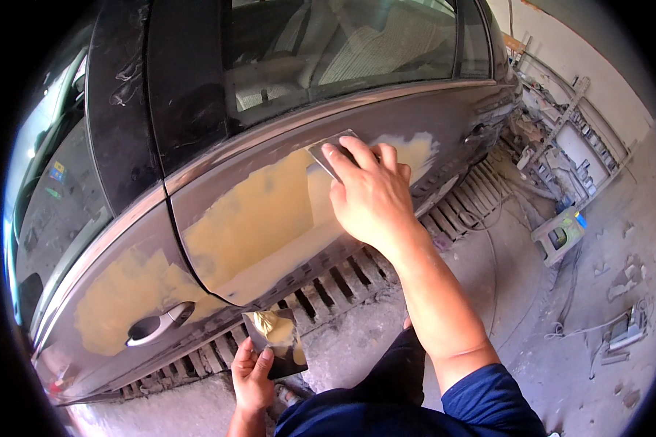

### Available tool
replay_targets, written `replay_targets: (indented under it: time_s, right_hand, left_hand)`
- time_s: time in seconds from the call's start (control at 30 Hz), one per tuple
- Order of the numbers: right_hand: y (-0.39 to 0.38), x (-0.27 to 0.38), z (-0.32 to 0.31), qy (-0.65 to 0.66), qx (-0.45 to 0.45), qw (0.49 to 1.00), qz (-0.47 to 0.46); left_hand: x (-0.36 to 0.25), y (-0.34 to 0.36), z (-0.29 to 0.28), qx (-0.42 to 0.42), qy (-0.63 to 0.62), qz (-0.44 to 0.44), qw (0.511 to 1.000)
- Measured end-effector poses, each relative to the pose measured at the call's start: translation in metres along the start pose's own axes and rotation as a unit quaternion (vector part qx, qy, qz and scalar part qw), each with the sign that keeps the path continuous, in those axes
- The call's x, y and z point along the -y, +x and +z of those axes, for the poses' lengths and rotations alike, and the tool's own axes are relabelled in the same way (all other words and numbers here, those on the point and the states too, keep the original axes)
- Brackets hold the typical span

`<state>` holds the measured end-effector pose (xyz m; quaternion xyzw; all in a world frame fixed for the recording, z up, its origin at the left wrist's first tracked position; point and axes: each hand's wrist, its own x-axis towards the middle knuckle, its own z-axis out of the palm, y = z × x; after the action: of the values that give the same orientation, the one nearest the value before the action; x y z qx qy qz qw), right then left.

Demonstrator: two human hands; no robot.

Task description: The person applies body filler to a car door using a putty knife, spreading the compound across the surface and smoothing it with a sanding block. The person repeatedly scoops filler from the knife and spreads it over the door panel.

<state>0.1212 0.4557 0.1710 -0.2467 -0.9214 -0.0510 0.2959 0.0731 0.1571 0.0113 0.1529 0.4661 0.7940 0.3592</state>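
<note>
Your right hand [375, 191] grips a flat spreader [318, 155], index and middle fingertips slightly parted on its face, the other fingers curled; it lies over the door panel [444, 120]. Left of those fingers spreads a yellow filler patch [255, 211]. Your left hand [254, 377] pinches a dark palette [290, 355] by its edge, thumb on top; yellow paste [270, 325] sits just beyond the fingertips. Farther left is a door handle [160, 325].

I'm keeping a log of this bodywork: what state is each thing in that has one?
Left hand: gripping the putty board
Putty board: held, loaded with yellow filler
Right hand: gripping the spreader
Spreader: held at the rear door
Rear door: shut, partly filler-coated
Front door: shut, partly filler-coated
</note>
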Motion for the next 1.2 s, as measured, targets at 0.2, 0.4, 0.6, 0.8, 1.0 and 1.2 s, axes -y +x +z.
replay_targets:
  time_s: [0.2,0.4,0.6,0.8,1.0,1.2]
  right_hand:
    - [-0.013,0.014,0.007,0.011,0.01,1.0,-0.007]
    - [-0.035,0.014,0.018,0.025,0.011,0.999,-0.017]
    - [-0.057,0.011,0.038,0.043,-0.002,0.999,-0.017]
    - [-0.08,0.009,0.059,0.055,-0.017,0.998,-0.018]
    - [-0.101,0.005,0.085,0.07,-0.044,0.996,-0.023]
    - [-0.114,0.001,0.107,0.082,-0.069,0.994,-0.032]
  left_hand:
    - [0.001,0.003,0.005,-0.004,-0.007,-0.012,1.0]
    - [-0.001,0.008,0.007,-0.01,0.002,-0.016,1.0]
    - [0.001,0.011,0.0,-0.013,0.015,-0.027,0.999]
    - [0.003,0.013,-0.001,-0.032,-0.001,-0.02,0.999]
    - [0.002,0.013,0.0,-0.038,-0.005,-0.009,0.999]
    - [-0.004,0.012,0.005,-0.039,-0.015,-0.012,0.999]
